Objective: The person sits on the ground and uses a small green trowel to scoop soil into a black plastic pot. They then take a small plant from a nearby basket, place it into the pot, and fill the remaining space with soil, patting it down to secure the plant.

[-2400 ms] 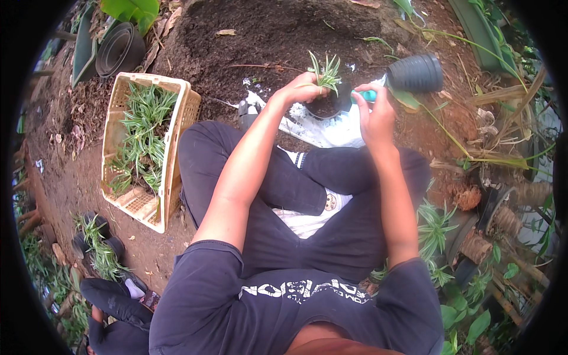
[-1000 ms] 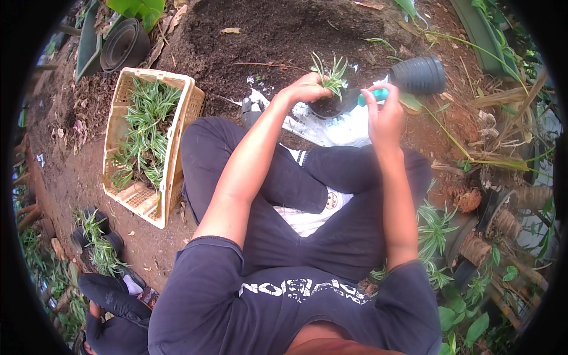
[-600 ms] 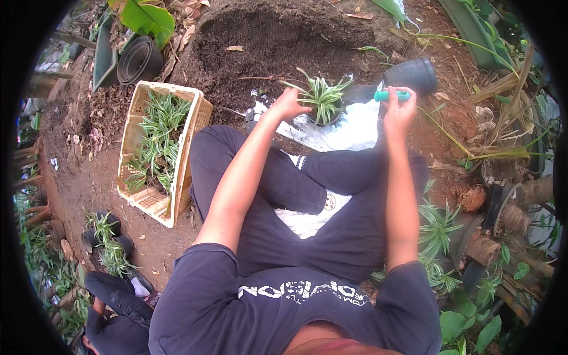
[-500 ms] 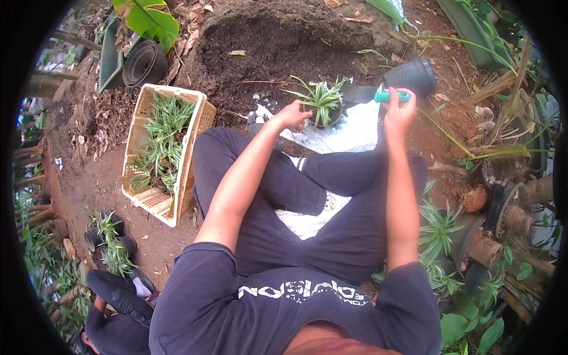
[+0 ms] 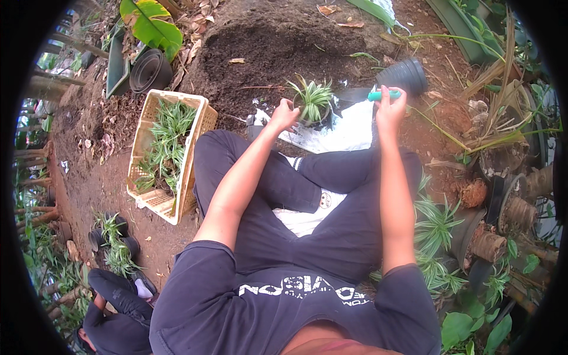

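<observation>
A striped spider plant (image 5: pixel 313 97) stands in a small dark pot (image 5: pixel 319 120) on a white sheet (image 5: pixel 340 135) before my crossed legs. Just left of the pot is my left hand (image 5: pixel 284 116), its fingers curled; whether anything is between them cannot be made out. My right hand (image 5: pixel 389 109) grips the green handle of a trowel (image 5: pixel 374 96). The trowel's grey blade points left toward the plant, over the sheet's far edge.
A yellow plastic crate (image 5: pixel 201 142) of spider plants stands left, a soil mound (image 5: pixel 260 56) beyond. A dark pot (image 5: pixel 403 78) lies tipped on the right. More pots (image 5: pixel 151 71) are at far left. Another person (image 5: pixel 121 313) sits lower left.
My left hand has drawn back slightly left from the pot, and its fingers are more curled. The right hand keeps the trowel in nearly the same place. The view has shifted a little.
</observation>
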Demonstrator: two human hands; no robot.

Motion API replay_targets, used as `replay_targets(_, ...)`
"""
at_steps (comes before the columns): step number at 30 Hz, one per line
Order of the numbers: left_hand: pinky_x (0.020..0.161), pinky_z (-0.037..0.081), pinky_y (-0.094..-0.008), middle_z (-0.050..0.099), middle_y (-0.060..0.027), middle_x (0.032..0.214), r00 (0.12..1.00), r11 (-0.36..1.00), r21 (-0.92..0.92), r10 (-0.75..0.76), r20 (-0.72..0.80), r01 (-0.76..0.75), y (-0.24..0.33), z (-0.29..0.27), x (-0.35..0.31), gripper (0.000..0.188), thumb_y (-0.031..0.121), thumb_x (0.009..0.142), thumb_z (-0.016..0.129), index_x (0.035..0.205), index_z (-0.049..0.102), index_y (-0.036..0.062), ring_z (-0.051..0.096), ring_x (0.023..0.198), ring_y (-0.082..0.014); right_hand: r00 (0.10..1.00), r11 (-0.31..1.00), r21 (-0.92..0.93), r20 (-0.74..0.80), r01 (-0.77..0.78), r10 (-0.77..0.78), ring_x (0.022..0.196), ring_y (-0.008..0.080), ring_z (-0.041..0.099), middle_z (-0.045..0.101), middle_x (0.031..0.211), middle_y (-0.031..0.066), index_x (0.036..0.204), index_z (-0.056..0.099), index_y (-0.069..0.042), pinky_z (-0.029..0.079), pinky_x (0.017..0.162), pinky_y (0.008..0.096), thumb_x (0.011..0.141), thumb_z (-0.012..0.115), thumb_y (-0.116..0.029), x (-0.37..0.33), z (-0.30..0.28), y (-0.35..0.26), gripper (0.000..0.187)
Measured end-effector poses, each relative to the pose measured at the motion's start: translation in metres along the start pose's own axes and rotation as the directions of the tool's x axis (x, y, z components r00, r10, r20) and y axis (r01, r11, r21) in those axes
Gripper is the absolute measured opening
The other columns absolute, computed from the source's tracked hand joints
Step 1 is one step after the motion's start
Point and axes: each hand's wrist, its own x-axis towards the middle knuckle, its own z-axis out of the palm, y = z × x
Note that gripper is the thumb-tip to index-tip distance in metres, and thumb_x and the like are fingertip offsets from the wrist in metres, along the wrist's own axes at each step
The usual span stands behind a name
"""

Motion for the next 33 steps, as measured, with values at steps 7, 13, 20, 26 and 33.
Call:
replay_targets(7, 0.092, 0.056, -0.0484, 0.071, -0.0283, 0.112, 0.916, 0.911, 0.245, 0.373, -0.145, -0.332, -0.019, -0.002, 0.018, 0.037, 0.019, 0.094, 0.056, 0.125, 0.062, -0.0010, 0.071, 0.104, -0.0413, 0.991, 0.985, 0.152, -0.096, -0.080, 0.096, 0.094, 0.0201, 0.071, 0.068, 0.104, 0.0131, 0.115, 0.055, -0.001, 0.065, 0.074, 0.0347, 0.102, 0.070, -0.018, 0.002, 0.004, 0.004, 0.026)
replay_targets(13, 0.096, 0.053, -0.0512, 0.072, -0.0242, 0.115, 0.951, 0.880, 0.383, 0.309, -0.014, -0.280, -0.008, -0.008, 0.024, 0.037, 0.019, 0.096, 0.052, 0.128, 0.066, 0.0086, 0.067, 0.112, -0.0435, 0.915, 0.911, 0.253, -0.160, -0.325, 0.371, 0.098, 0.0249, 0.066, 0.057, 0.113, 0.0129, 0.117, 0.057, 0.001, 0.065, 0.079, 0.0374, 0.097, 0.073, -0.006, 0.013, 0.000, 0.050, 0.026)
replay_targets(20, 0.057, 0.064, -0.0426, 0.072, -0.0267, 0.097, 0.952, 0.967, 0.114, 0.199, 0.233, -0.230, 0.030, -0.003, 0.012, 0.049, 0.024, 0.102, 0.059, 0.141, 0.043, -0.0018, 0.075, 0.075, -0.0317, 0.993, 0.742, -0.667, -0.113, -0.066, -0.014, 0.090, 0.0345, 0.073, 0.074, 0.100, 0.0199, 0.106, 0.074, 0.001, 0.058, 0.080, 0.0462, 0.085, 0.081, -0.010, 0.032, -0.026, 0.154, 0.025)
replay_targets(26, 0.085, 0.057, -0.0460, 0.073, -0.0261, 0.110, 0.967, 0.935, 0.251, 0.228, 0.112, -0.250, 0.011, -0.012, 0.015, 0.037, 0.023, 0.099, 0.061, 0.128, 0.061, 0.0009, 0.074, 0.100, -0.0359, 0.820, 0.337, -0.941, 0.169, -0.031, 0.546, 0.116, 0.0448, 0.067, 0.070, 0.118, 0.0316, 0.112, 0.074, 0.003, 0.054, 0.099, 0.0503, 0.090, 0.066, -0.014, -0.006, 0.009, 0.101, 0.029)
replay_targets(33, 0.067, 0.058, -0.0443, 0.074, -0.0211, 0.093, 0.963, 0.979, 0.176, 0.058, 0.262, -0.107, 0.030, -0.017, 0.032, 0.043, 0.024, 0.095, 0.062, 0.133, 0.061, 0.0038, 0.072, 0.071, -0.0283, 0.883, 0.276, -0.960, 0.093, -0.042, 0.460, 0.113, 0.0451, 0.068, 0.071, 0.114, 0.0299, 0.109, 0.075, 0.002, 0.053, 0.096, 0.0536, 0.094, 0.057, -0.011, 0.007, -0.032, 0.103, 0.027)
